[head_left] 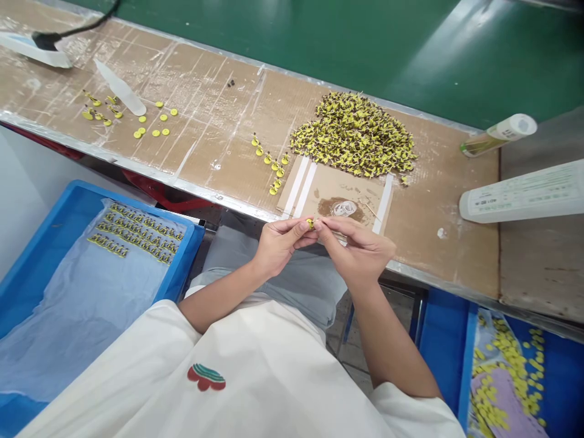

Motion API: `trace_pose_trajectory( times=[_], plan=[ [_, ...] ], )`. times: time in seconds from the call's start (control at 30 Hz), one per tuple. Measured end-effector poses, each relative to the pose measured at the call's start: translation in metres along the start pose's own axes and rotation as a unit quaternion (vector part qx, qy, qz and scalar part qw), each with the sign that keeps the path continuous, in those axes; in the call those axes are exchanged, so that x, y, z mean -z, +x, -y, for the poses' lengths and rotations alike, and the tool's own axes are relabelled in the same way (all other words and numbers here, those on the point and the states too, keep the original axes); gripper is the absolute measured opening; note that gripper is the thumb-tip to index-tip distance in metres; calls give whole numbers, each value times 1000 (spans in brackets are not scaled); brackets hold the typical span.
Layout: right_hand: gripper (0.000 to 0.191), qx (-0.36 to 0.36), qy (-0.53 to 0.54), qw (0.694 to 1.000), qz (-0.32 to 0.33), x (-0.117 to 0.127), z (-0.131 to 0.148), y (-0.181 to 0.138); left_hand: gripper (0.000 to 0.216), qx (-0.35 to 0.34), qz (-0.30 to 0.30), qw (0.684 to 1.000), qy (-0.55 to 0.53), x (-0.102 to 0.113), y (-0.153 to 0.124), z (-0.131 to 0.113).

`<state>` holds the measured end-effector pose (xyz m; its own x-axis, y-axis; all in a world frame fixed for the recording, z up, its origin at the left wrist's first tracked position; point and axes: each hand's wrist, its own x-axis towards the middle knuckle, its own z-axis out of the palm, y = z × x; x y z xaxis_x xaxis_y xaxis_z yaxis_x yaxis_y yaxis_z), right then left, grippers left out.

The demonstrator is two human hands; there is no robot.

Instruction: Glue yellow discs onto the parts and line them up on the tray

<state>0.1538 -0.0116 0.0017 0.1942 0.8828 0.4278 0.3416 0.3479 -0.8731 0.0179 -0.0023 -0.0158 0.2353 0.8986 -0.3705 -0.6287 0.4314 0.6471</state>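
Just past the bench's front edge, my left hand (280,243) and my right hand (358,246) meet, fingertips pinched together. Between them is a small yellow piece (310,224), mostly covered by the fingers; both hands seem to grip it. Behind the hands lies a cardboard sheet (319,182) with white tape strips, a wet brown stain and a small clear plastic cup (344,208). A thin stick (374,212) rests to its right. Beyond is a large heap of small yellow and dark figures (356,134). Several figures on yellow round bases (275,165) stand left of the sheet.
Yellow discs (156,132), more figures and a white pointed nozzle bottle (119,87) lie on the left bench. Two white bottles (524,191) stand right. A blue tray (189,255) holds rows of figures on cloth; another blue tray (465,371), lower right, holds yellow discs.
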Motion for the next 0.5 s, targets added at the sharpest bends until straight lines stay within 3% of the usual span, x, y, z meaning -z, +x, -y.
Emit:
trace_pose_trajectory(
  times=[0.33, 0.5],
  plan=[
    [23, 38, 9, 999, -11, -2, 4, 2, 31, -95, -14, 992, 81, -9, -13, -4],
    [22, -4, 22, 999, -36, -3, 10, 2, 32, -113, 3, 986, 122, -13, -22, -12]
  ],
)
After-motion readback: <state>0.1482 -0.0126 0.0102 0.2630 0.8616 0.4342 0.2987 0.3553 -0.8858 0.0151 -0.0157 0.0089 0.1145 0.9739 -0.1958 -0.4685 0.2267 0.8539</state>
